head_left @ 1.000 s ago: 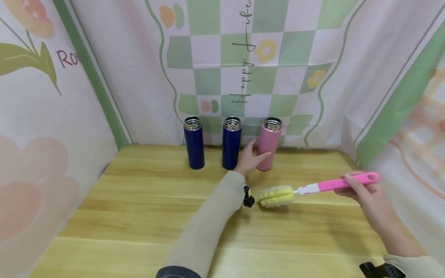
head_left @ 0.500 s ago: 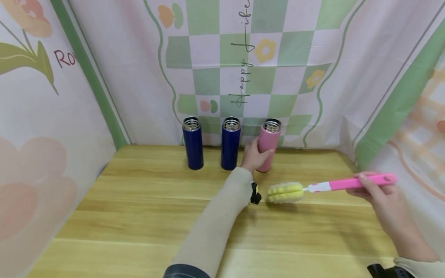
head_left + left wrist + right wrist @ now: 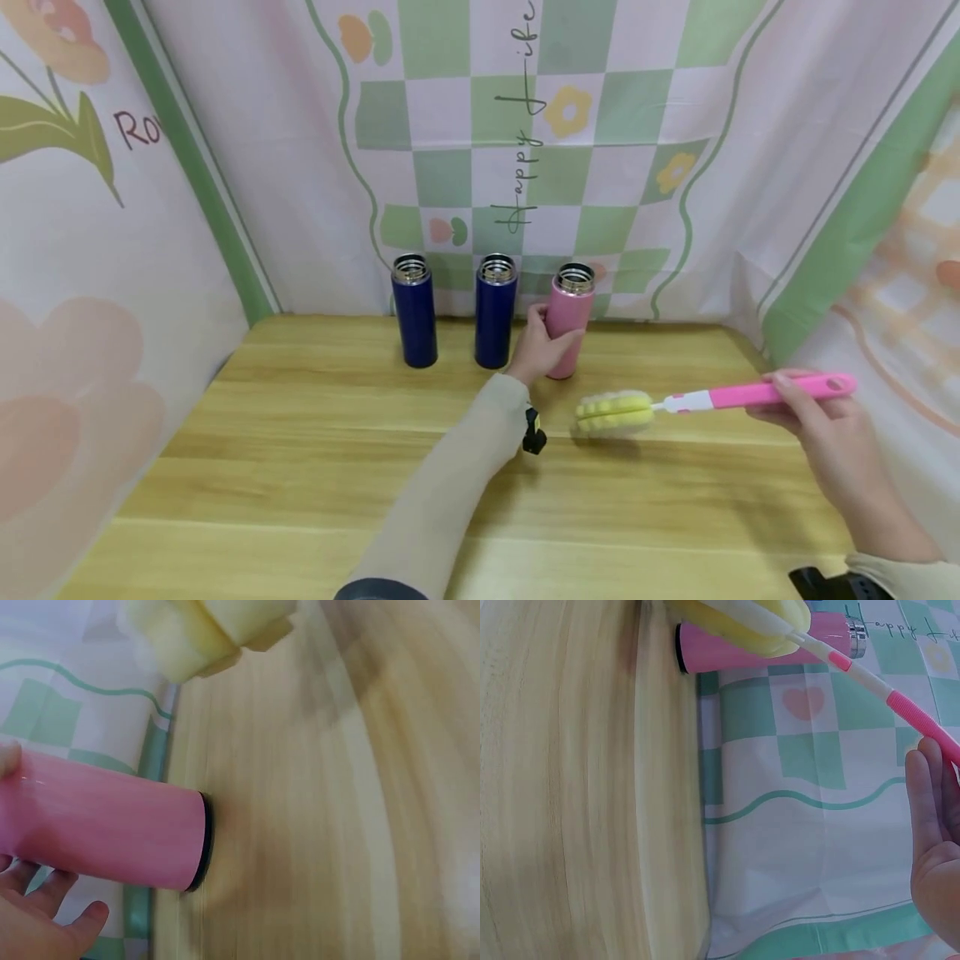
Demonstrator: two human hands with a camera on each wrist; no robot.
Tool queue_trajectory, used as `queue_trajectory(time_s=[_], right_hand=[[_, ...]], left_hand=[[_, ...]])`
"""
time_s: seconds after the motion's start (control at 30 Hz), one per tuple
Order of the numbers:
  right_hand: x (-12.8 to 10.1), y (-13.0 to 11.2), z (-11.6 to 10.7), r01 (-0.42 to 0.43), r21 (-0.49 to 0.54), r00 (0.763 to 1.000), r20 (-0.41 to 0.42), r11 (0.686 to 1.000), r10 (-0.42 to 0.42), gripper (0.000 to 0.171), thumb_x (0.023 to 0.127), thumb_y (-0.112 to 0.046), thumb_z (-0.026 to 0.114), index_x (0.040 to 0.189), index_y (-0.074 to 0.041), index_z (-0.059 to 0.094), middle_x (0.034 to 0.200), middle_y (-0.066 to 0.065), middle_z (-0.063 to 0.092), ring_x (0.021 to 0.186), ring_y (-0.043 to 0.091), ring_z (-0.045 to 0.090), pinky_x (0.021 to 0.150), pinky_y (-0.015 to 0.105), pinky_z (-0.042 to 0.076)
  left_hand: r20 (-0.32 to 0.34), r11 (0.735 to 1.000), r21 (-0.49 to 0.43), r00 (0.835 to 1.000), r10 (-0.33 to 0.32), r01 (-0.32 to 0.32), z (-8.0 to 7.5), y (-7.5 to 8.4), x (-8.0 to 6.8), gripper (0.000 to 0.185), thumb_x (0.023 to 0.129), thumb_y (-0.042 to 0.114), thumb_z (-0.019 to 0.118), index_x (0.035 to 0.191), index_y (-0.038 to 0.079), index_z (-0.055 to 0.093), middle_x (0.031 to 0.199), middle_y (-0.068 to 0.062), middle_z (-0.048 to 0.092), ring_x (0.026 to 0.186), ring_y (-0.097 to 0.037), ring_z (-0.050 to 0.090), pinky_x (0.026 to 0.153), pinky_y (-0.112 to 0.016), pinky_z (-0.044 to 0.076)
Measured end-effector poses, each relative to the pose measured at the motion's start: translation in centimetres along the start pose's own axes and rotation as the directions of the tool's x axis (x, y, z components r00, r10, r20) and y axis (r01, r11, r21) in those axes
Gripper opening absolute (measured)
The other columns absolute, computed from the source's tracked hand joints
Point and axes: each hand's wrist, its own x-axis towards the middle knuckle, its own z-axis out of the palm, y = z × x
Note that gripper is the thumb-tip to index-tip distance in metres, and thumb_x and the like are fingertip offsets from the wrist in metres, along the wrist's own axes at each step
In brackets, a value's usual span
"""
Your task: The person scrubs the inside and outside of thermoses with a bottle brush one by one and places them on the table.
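Note:
My left hand (image 3: 540, 350) grips a pink thermos bottle (image 3: 572, 310) around its lower half, thumb across the front. The bottle stands nearly upright with its mouth uncovered, showing a threaded steel neck. In the left wrist view, the black base of the pink bottle (image 3: 112, 821) is close over the wooden tabletop. On the right, my right hand (image 3: 832, 442) holds a bottle brush (image 3: 750, 395) by its pink handle. The brush's yellow sponge head (image 3: 615, 412) points left, above the table and in front of the pink bottle.
Two dark blue thermos bottles, one at far left (image 3: 415, 321) and one in the middle (image 3: 495, 321), stand uncapped along the back of the wooden table (image 3: 300, 467). A green-and-white checked cloth (image 3: 525, 167) hangs behind them, with more printed cloth at both sides.
My left hand has closed around the pink bottle and brought it slightly left and nearer. My right hand moved right with the brush, then stayed still.

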Motion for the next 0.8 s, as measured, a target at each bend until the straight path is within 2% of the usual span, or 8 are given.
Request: queue_trajectory(time_s=[0.13,0.3,0.4,0.67,0.8], right_hand=[[0.2,-0.1,0.0,0.018,0.018,1.000,-0.011,1.000,-0.018,0.023,0.101,0.008,0.049,0.110,0.005,0.070,0.100,0.009,0.070,0.084,0.017,0.073,0.075,0.027,0.055],[0.3,-0.2,-0.1,0.021,0.046,1.000,-0.017,0.999,-0.020,0.022,0.101,0.008,0.049,0.110,0.006,0.069,0.100,0.011,0.069,0.085,0.017,0.073,0.075,0.028,0.055],[0.4,-0.3,0.0,0.029,0.067,0.999,-0.032,0.997,-0.027,0.021,0.101,0.008,0.049,0.109,0.007,0.069,0.099,0.012,0.069,0.085,0.018,0.073,0.074,0.028,0.055],[0.5,-0.3,0.3,0.041,0.165,0.999,-0.021,0.985,-0.038,0.020,0.102,0.009,0.047,0.109,0.010,0.066,0.097,0.016,0.070,0.085,0.021,0.074,0.075,0.031,0.055],[0.6,-0.1,0.4,0.047,0.203,0.999,-0.016,0.978,-0.045,0.022,0.103,0.007,0.045,0.109,0.009,0.066,0.096,0.017,0.071,0.083,0.023,0.074,0.076,0.032,0.054]], left_hand=[[0.040,0.999,-0.029,0.999,0.028,-0.027,-0.6,-0.1,-0.7,0.067,0.089,0.039,0.076,0.139,0.014,0.039,0.130,-0.006,0.057,0.116,-0.019,0.059,0.098,-0.036,0.047],[0.125,0.996,-0.082,0.991,0.049,-0.039,-1.9,0.3,-2.4,0.069,0.091,0.037,0.075,0.143,0.012,0.037,0.133,-0.007,0.055,0.116,-0.018,0.058,0.096,-0.034,0.048],[0.153,0.994,-0.092,0.986,0.067,-0.054,-2.7,0.5,-3.4,0.070,0.090,0.038,0.075,0.143,0.013,0.037,0.134,-0.008,0.055,0.114,-0.017,0.060,0.094,-0.034,0.049],[0.164,0.994,-0.071,0.982,0.096,-0.085,-4.6,0.3,-5.4,0.067,0.087,0.042,0.078,0.139,0.018,0.042,0.133,-0.002,0.056,0.109,-0.014,0.061,0.090,-0.032,0.050],[0.161,0.989,-0.064,0.977,0.141,-0.132,-6.0,0.0,-6.2,0.068,0.086,0.045,0.079,0.138,0.021,0.043,0.131,0.001,0.057,0.111,-0.016,0.060,0.091,-0.034,0.051]])
